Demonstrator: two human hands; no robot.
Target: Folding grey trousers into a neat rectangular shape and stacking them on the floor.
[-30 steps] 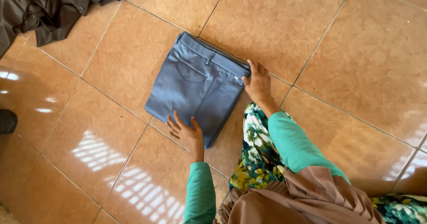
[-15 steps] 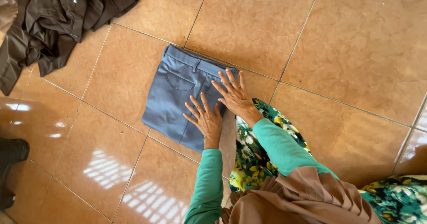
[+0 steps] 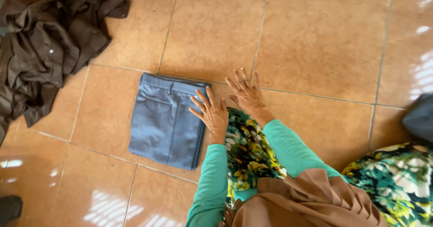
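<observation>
**Two flat hands beside folded trousers**

Folded blue trousers (image 3: 164, 121) lie flat on the tiled floor (image 3: 315, 42), a neat rectangle with the waistband and a belt loop at the far edge and the stacked folded edges along the right side. They sit across a grout line, left of the person's knees.

The left hand (image 3: 212, 112) is spread, palm down, fingers apart and pointing away and slightly left. Its fingertips reach the right edge of the trousers near the far corner; whether they press on the cloth or rest on the tile just beside it is hard to tell. It grips nothing. The forearm, in a green sleeve, runs straight back toward the body.

The right hand (image 3: 246, 91) is likewise splayed and holds nothing, palm down on the bare tile just right of the trousers, clear of them. Its wrist bends over a floral skirt (image 3: 246, 150), the green sleeve angling back to the right.

A heap of brown clothes (image 3: 45, 42) lies crumpled at the far left corner of the floor, well apart from the trousers.
</observation>
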